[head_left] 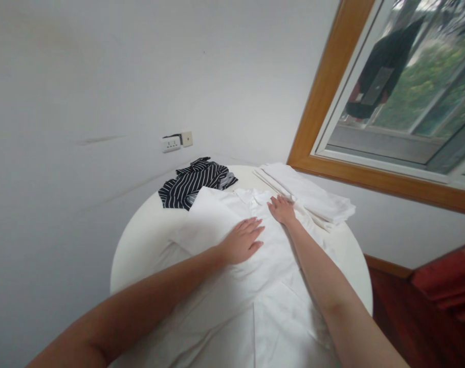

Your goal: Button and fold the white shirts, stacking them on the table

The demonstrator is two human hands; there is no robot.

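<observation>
A white shirt lies spread over a round white table, its collar toward the wall and its lower part reaching the near side. My left hand rests flat on the middle of the shirt, palm down with the fingers stretched out. Farther up, beside the collar, my right hand lies on the shirt's right shoulder area, fingers extended. Neither hand grips anything. Parts of the shirt are hidden under my forearms.
Behind the shirt lies a crumpled black-and-white striped garment. Folded white clothes sit at the back right, by the window frame. A power socket is on the wall. Red fabric shows at the lower right.
</observation>
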